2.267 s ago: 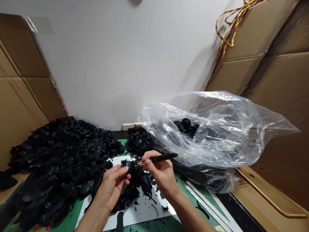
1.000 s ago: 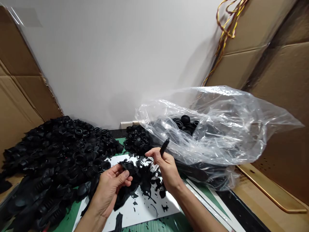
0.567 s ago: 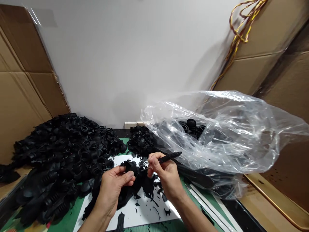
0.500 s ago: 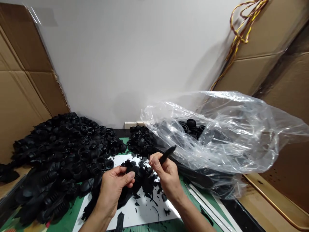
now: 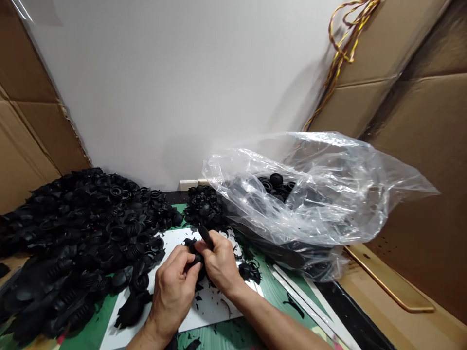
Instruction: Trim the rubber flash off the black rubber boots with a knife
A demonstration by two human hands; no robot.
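My left hand (image 5: 173, 282) is closed on a black ribbed rubber part (image 5: 197, 256), pinched between thumb and fingers and mostly hidden by them. Against it, my right hand (image 5: 222, 262) grips a black pen-like tool (image 5: 205, 236) whose back end points up and left. The tool's working tip is hidden between the hands. Beneath them lies a white sheet (image 5: 207, 311) strewn with black scraps. Another black rubber piece (image 5: 133, 308) rests on the sheet left of my left hand.
A large heap of black rubber parts (image 5: 83, 228) spreads on the left. At right, a clear plastic bag (image 5: 310, 204) holds round black pieces. White strips (image 5: 306, 304) lie on the green surface (image 5: 226, 338). A gold phone (image 5: 392, 279) rests on cardboard, and twisted wires (image 5: 339, 58) hang above.
My right hand has moved left with the tool, up against the rubber part in my left hand. The view has turned slightly right.
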